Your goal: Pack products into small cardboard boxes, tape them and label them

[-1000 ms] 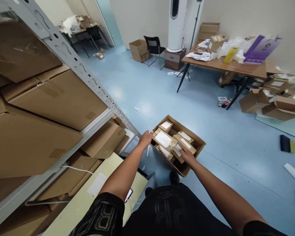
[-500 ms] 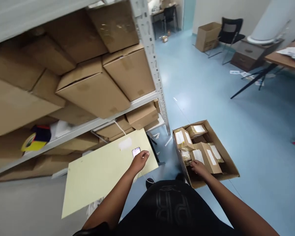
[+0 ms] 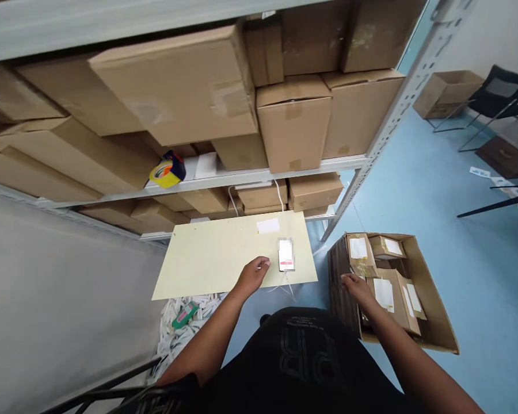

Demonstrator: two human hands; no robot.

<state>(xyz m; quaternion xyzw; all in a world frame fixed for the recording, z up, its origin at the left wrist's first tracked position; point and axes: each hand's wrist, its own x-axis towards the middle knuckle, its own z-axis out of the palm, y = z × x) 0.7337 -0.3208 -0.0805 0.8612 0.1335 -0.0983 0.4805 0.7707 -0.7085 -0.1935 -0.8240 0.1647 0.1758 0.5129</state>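
Note:
My left hand (image 3: 252, 276) hovers over the front edge of a pale yellow board (image 3: 211, 253), fingers curled in a loose pinch with nothing visible in them. Just right of it lies a phone (image 3: 286, 255) with a lit screen and a white cable (image 3: 288, 284) trailing off the board's edge. My right hand (image 3: 357, 288) is above the left side of a large open carton (image 3: 434, 299); its fingers are curled together and appear empty. Inside that carton are several small taped boxes, among them a labelled box (image 3: 362, 261) close to my right hand.
A metal shelf rack (image 3: 354, 167) full of cardboard boxes (image 3: 293, 126) stands ahead. A blue and yellow tape roll (image 3: 168, 169) sits on its middle shelf. White paper scraps (image 3: 166, 328) and a green object (image 3: 185, 315) lie below left. A black chair (image 3: 498, 95) stands far right.
My view has swung left, so the shelf and board now fill more of it. My right hand has shifted from over the boxes towards the carton's left side. Both hands stay curled.

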